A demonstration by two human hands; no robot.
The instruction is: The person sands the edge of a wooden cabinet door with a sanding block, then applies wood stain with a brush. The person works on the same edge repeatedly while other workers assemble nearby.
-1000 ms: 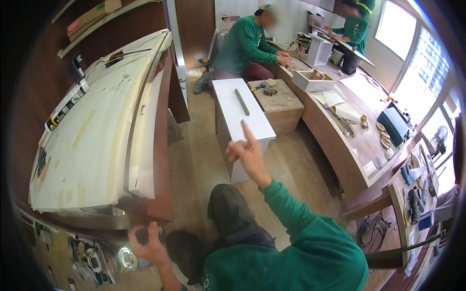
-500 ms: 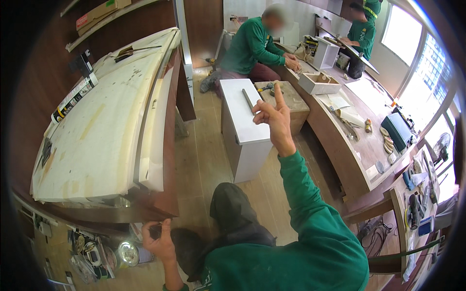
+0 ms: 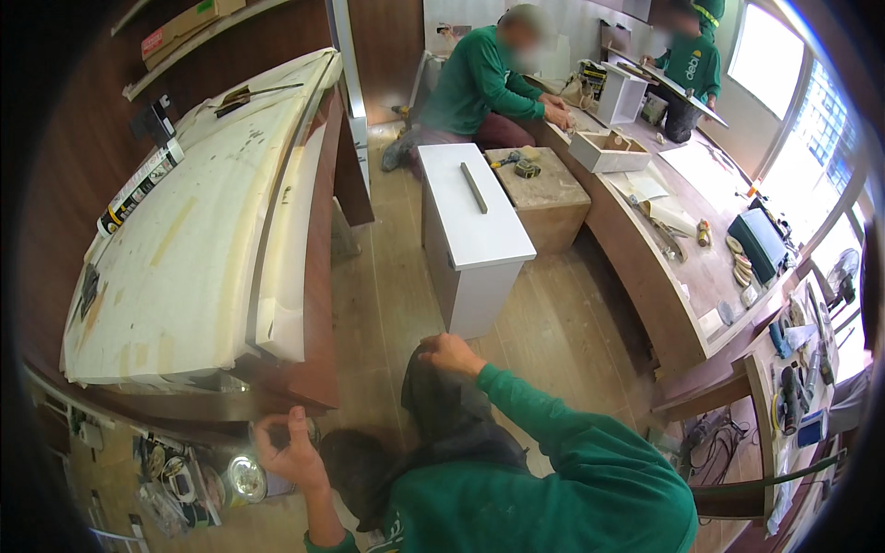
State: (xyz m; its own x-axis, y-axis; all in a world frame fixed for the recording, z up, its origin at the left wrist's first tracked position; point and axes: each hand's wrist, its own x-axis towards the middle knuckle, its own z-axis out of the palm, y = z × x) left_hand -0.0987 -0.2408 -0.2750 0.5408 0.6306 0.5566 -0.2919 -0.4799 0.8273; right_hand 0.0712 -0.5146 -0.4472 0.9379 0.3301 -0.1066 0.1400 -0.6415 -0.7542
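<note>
Bent fingers of my right hand [image 3: 452, 354] rest on my dark trouser knee [image 3: 433, 392], with no object visible in them. My left hand [image 3: 293, 453] is beside the front corner of the covered table [image 3: 175, 276], its thumb raised apart from the curved fingers and nothing seen in it. In front of my knee stands a white cabinet [image 3: 479, 221], and a narrow grey-brown strip [image 3: 474, 188] lies on its top. A tape measure [image 3: 527, 169] sits on the wooden box [image 3: 553, 198] beside the cabinet.
A co-worker in green [image 3: 479, 78] kneels beyond the cabinet; another [image 3: 691, 69] handles a panel at the back right. The long bench [image 3: 636, 267] on the right carries an open wooden drawer box [image 3: 608, 152] and tools. A sealant tube [image 3: 138, 189] lies on the covered table.
My right hand has dropped from above the white cabinet, where its index finger pointed, to my knee. My left hand has shifted slightly from the table corner, its fingers more spread.
</note>
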